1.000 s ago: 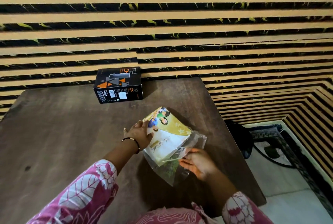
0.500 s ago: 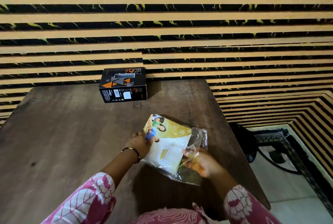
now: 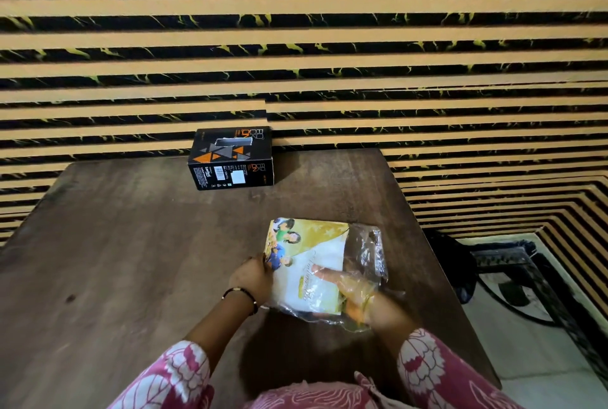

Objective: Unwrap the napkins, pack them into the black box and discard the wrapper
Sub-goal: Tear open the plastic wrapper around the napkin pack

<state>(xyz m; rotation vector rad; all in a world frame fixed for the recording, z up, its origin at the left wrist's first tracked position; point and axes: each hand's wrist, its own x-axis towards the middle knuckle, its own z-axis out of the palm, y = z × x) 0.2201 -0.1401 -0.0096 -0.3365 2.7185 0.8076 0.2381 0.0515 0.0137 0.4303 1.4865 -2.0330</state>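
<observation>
A napkin pack (image 3: 309,263) with a yellow and white printed front lies on the brown table (image 3: 131,260), inside a clear plastic wrapper (image 3: 368,250) whose right end is loose and crumpled. My left hand (image 3: 251,277) grips the pack's left edge. My right hand (image 3: 348,283) is slid inside the wrapper's open near end, fingers flat on the napkins under the plastic. The black box (image 3: 232,158) with orange and grey triangles stands at the table's far edge against the wall, well apart from both hands.
A striped tan and black wall (image 3: 296,46) rises right behind the table. The table's right edge drops to a pale floor (image 3: 526,342), where a dark round object and a black metal frame (image 3: 513,263) stand.
My right hand has pushed from the wrapper's outer edge into the wrapper, over the napkins. The pack has settled flatter on the table. My left hand stays on the left edge.
</observation>
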